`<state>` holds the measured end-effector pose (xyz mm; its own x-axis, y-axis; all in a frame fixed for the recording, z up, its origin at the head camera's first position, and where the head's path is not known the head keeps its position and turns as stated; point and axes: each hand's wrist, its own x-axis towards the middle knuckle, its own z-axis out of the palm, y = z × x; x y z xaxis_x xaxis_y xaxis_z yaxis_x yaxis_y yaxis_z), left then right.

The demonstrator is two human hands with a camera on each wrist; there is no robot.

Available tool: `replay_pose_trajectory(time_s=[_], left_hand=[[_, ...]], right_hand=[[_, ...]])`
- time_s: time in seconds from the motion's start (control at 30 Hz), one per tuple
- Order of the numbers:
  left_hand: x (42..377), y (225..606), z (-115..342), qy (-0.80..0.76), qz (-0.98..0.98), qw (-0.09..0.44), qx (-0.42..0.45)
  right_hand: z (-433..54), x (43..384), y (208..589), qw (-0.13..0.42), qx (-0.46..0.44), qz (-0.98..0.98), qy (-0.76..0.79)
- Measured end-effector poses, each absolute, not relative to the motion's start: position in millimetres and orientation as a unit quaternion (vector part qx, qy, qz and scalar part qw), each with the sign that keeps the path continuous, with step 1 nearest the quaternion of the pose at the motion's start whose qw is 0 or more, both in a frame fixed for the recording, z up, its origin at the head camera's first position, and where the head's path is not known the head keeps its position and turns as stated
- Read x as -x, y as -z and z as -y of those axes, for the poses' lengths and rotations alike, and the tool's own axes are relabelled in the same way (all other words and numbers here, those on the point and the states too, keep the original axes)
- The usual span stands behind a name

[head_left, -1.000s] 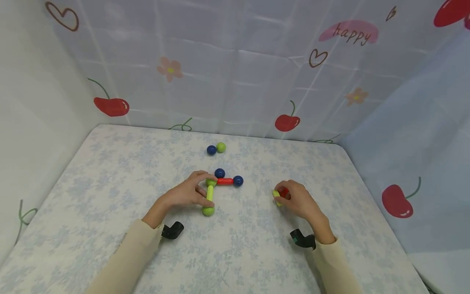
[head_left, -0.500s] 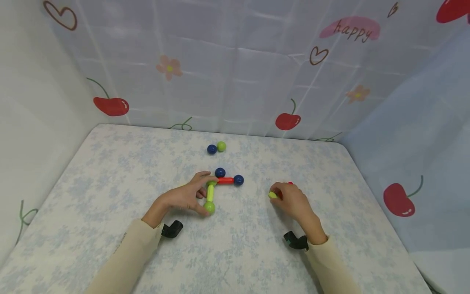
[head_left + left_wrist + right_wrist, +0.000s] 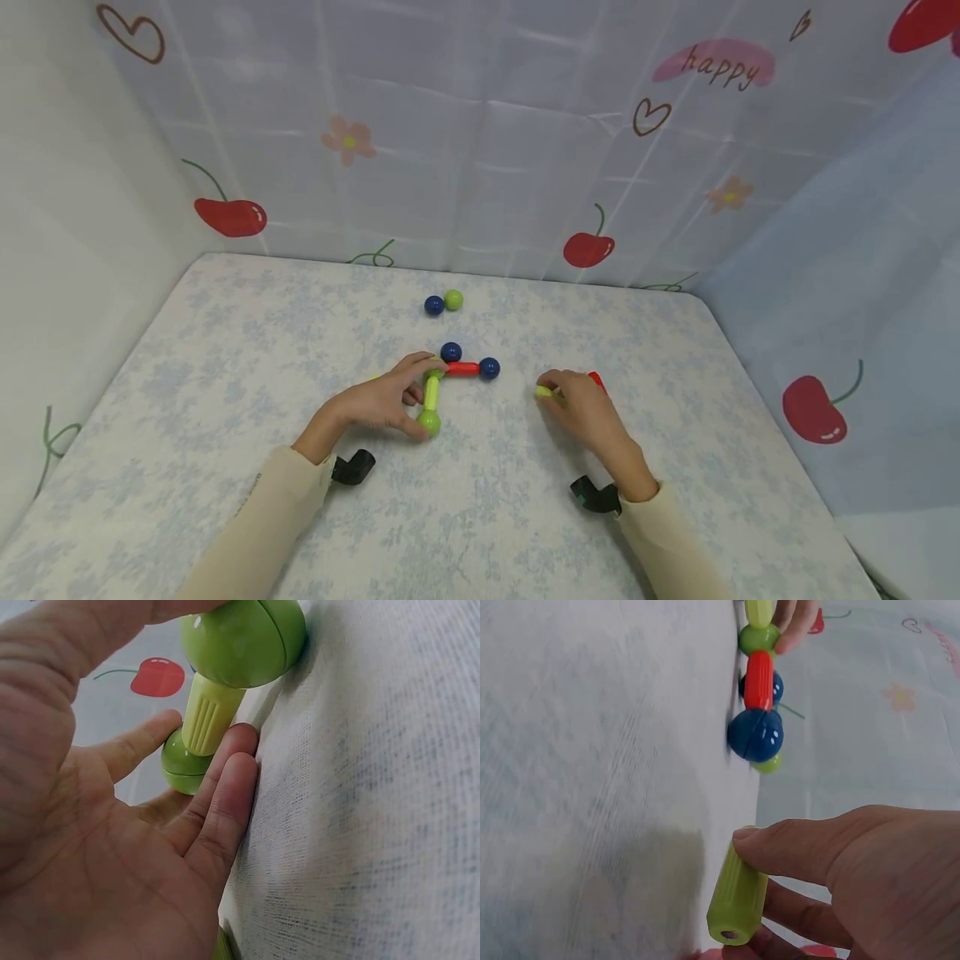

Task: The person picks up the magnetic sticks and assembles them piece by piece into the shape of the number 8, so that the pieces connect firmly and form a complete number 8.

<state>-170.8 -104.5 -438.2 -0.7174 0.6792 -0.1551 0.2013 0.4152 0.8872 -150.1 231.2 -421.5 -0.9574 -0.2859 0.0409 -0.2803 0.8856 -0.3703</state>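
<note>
My left hand (image 3: 381,403) grips a magnetic rod-and-ball piece lying on the table. Its thumb is on the near green ball (image 3: 429,422) and its index finger on the far green ball (image 3: 182,761). A yellow-green rod (image 3: 431,393) joins these balls. From the far ball, a red rod (image 3: 462,369) runs right to a blue ball (image 3: 489,368); another blue ball (image 3: 451,352) sits just behind. Right of this, my right hand (image 3: 591,410) pinches a loose yellow-green rod (image 3: 739,900) between thumb and fingers, its metal-tipped end showing in the right wrist view.
A loose red rod (image 3: 596,381) lies behind the right hand, partly hidden. Farther back, a blue ball (image 3: 434,305) and a green ball (image 3: 453,300) sit side by side on the patterned tablecloth (image 3: 480,517). Something yellow-green (image 3: 372,378) peeks out behind the left hand.
My right hand has moved left with the yellow-green rod, uncovering part of the red rod. My left thumb has shifted onto the near green ball, and the joined rod has turned slightly.
</note>
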Motion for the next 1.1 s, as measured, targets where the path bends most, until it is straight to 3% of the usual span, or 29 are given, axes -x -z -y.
replay_pose_trajectory(time_s=[0.6,1.1], left_hand=[[171,438,104,-0.474,-0.798,0.257,-0.269],[172,438,103,-0.473,-0.797,0.25,-0.279]], right_hand=[[-174,147,407,0.044,0.259,-0.941,0.214],[-151,142,418,0.059,0.322,-0.918,0.222]])
